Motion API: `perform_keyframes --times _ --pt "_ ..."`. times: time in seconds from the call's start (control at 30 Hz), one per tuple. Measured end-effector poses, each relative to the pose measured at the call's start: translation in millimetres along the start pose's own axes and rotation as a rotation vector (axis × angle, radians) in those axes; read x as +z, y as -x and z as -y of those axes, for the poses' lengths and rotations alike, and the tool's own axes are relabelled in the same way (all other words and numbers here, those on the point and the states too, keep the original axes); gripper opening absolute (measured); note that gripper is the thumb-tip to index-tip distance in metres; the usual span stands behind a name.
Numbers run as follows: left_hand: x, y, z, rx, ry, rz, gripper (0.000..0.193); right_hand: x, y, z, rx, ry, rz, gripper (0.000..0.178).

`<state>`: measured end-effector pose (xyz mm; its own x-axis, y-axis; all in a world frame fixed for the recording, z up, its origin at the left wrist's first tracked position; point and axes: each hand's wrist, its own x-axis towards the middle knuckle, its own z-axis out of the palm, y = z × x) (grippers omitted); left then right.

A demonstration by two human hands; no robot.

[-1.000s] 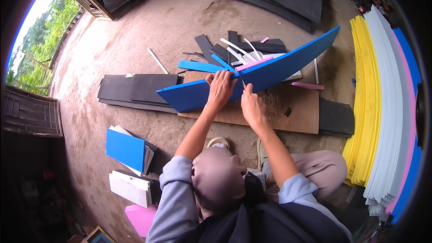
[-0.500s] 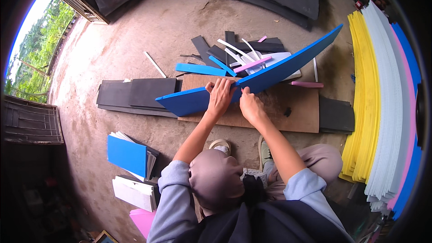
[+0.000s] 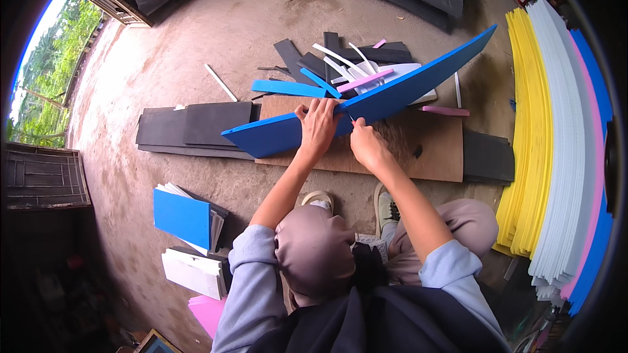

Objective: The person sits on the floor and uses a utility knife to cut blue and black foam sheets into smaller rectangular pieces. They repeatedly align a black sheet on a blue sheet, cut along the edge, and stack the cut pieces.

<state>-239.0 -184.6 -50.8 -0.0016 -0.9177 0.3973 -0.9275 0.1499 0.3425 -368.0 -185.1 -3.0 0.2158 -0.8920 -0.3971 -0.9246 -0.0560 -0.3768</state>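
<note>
A long blue foam sheet [image 3: 425,82] stands tilted over a brown board [image 3: 314,162], with a bend or split near its middle. My left hand [image 3: 318,127] is closed over the sheet's upper edge just left of that place, fingers on the far side. Close by on the right, my right hand [image 3: 371,147] is closed around a small knife [image 3: 352,119]. Its thin blade points at the sheet by the split; the handle is mostly hidden in my fingers.
Black, white, blue and pink foam offcuts [image 3: 360,68] lie beyond the board. Dark foam sheets [image 3: 216,124] extend under it. Tall stacks of yellow sheets [image 3: 523,137] and white sheets [image 3: 568,137] stand at right. Cut blue pieces [image 3: 183,217] and white pieces [image 3: 194,273] sit at left.
A short length of thin blade now shows between my right fingers and the sheet. My left hand keeps its grip; the whole view has shifted slightly.
</note>
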Motion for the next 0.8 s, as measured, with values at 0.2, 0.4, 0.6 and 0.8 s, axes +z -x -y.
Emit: perform_keyframes --times 0.2,0.4,0.6,0.8 --pt "10 3 6 0.036 -0.061 -0.032 0.023 25 -23 -9 0.003 -0.004 0.029 0.027" --pt "9 2 3 0.010 -0.063 -0.014 0.024 79 -55 -32 0.123 -0.088 0.122 0.032" --pt "7 0 6 -0.013 -0.087 0.006 0.024 142 -54 -70 0.051 -0.113 0.160 0.033" --pt "11 0 3 -0.025 -0.093 0.030 0.026 154 -36 -99 -0.055 -0.093 0.038 0.029"
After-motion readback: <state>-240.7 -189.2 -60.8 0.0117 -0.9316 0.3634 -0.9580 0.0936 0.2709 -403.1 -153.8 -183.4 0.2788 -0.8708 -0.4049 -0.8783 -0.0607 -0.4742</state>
